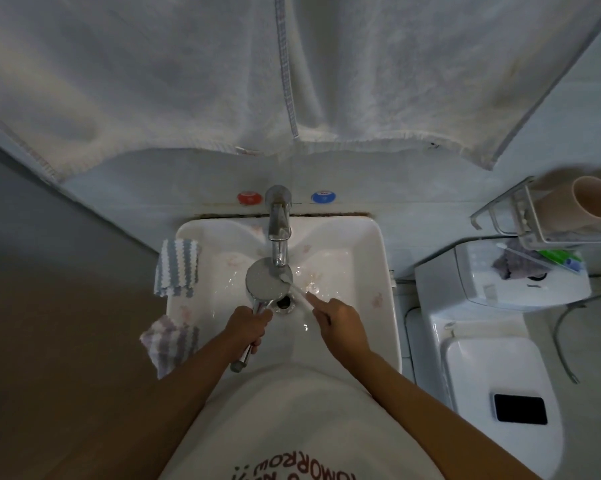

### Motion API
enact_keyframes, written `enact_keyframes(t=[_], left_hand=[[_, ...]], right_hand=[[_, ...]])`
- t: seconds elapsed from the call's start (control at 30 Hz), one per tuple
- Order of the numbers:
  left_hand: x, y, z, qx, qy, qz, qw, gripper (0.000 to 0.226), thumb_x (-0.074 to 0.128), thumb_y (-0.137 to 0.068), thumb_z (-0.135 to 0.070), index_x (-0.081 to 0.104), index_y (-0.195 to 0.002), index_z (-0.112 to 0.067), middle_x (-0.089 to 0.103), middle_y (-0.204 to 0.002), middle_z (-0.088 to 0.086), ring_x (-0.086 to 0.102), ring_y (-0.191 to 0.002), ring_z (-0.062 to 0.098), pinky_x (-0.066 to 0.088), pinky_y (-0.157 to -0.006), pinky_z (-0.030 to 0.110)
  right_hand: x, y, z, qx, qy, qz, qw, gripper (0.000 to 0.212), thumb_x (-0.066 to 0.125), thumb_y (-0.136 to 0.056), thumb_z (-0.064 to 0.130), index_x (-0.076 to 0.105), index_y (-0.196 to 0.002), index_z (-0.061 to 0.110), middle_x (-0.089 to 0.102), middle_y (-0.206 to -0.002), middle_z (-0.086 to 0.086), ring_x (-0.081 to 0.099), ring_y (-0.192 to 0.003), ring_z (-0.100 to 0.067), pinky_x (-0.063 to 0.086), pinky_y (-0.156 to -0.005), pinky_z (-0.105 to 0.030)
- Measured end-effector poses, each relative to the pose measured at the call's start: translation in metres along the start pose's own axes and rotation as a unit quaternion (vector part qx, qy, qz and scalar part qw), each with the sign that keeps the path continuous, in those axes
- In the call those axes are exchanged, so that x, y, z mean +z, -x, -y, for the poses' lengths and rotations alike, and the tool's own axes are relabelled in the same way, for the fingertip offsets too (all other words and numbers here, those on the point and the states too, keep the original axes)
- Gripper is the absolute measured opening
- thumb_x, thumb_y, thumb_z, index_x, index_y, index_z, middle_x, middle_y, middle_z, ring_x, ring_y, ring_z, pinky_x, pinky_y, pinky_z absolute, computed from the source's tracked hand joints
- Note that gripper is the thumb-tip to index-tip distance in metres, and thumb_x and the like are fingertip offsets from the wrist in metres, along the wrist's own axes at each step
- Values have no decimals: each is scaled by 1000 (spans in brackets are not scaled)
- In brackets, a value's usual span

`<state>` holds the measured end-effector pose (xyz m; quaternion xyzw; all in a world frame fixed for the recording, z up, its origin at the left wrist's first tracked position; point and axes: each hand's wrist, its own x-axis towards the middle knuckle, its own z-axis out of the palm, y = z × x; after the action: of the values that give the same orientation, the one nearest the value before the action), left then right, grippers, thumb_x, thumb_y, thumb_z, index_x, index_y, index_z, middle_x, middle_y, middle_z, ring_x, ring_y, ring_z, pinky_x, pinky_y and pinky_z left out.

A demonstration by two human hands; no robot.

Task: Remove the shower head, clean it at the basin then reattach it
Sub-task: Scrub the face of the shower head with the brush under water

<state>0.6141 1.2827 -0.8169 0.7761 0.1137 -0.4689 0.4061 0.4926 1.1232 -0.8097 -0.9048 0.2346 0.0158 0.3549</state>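
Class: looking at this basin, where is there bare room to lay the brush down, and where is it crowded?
Free: the basin's right rim, and the toilet lid above the black phone. Crowded: the left rim under two striped cloths, and the bowl's middle, where the left hand holds the shower head under the tap while the right hand scrubs with the brush.

One basin, one tap, one shower head, one toothbrush. Two hands: left, right. Two striped cloths on the basin's left rim, far and near. Two wall knobs, red and blue. Two towels hang far. Right: one toilet, one phone, one rack, at least two cups.
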Motion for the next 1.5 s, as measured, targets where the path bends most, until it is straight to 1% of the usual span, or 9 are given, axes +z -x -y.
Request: enact_keyframes(t=[0.13, 0.27, 0.43, 0.57, 0.7, 1.13, 1.27, 1.4, 1.5], left_hand=[[2, 1, -1, 4, -5, -4, 1000, 26, 57, -91, -20, 52, -70, -6, 44, -53, 7, 36, -34, 13, 33, -35, 19], [2, 1, -1, 8, -10, 1, 1000, 26, 58, -90, -20, 51, -69, -6, 43, -52, 7, 35, -32, 12, 32, -35, 19], [2, 1, 0, 7, -22, -3, 1000, 25, 58, -89, -21, 52, -71, -5, 43, -51, 7, 36, -32, 13, 32, -36, 19], [1, 1, 0, 12, -34, -1, 999, 23, 57, -88, -19, 52, -72, -5, 43, -50, 6, 36, -32, 14, 32, -35, 20], [0, 2, 1, 9, -32, -3, 999, 23, 57, -88, -19, 53, -71, -4, 43, -49, 6, 36, -31, 13, 33, -37, 20], [2, 4, -5, -6, 17, 7, 1000, 23, 57, -90, -21, 51, -71, -8, 41, -53, 5, 35, -33, 11, 33, -36, 18], [3, 4, -7, -9, 29, 8, 1000, 26, 57, -92, -24, 51, -72, -8, 42, -54, 6, 35, -35, 12, 33, -36, 18], [1, 4, -6, -15, 33, 8, 999, 26, 56, -91, -25, 50, -72, -8, 42, -54, 5, 35, -36, 12, 35, -37, 19], [0, 4, -4, -22, 40, 6, 999, 26, 56, -91, -24, 50, -70, -10, 42, -54, 5, 35, -36, 12, 34, -37, 18]], right_hand=[[3, 4, 4, -37, -11, 52, 998, 39, 54, -94, 16, 62, -129, 31, 58, -75, -11, 60, -75, -31, 38, -64, -30], [2, 0, 0, -1, 10, -9, 1000, 39, 53, -96, 16, 59, -133, 27, 47, -74, -4, 58, -74, -30, 32, -63, -28], [3, 5, 3, -35, -12, 40, 998, 39, 54, -94, 17, 61, -130, 30, 57, -75, -12, 59, -73, -31, 38, -62, -31], [0, 1, -2, 18, 7, -20, 1000, 39, 53, -97, 16, 58, -134, 26, 53, -77, -9, 58, -74, -29, 34, -64, -28], [3, 6, 4, -27, -29, 52, 998, 38, 56, -93, 15, 64, -127, 30, 58, -73, -9, 59, -73, -29, 41, -64, -30], [0, 4, -1, -7, 14, 1, 1000, 39, 52, -95, 18, 61, -130, 32, 50, -72, -5, 55, -68, -26, 34, -59, -28], [2, 8, 9, -66, 17, 61, 996, 40, 51, -92, 18, 62, -128, 34, 55, -71, -10, 57, -69, -31, 40, -60, -32], [-2, 3, 2, 2, 29, -6, 1000, 39, 51, -95, 17, 60, -130, 32, 48, -72, -4, 57, -70, -30, 35, -58, -29], [0, 8, 5, -31, 15, 37, 999, 40, 52, -93, 16, 63, -127, 32, 56, -72, -11, 58, -70, -32, 41, -60, -33]])
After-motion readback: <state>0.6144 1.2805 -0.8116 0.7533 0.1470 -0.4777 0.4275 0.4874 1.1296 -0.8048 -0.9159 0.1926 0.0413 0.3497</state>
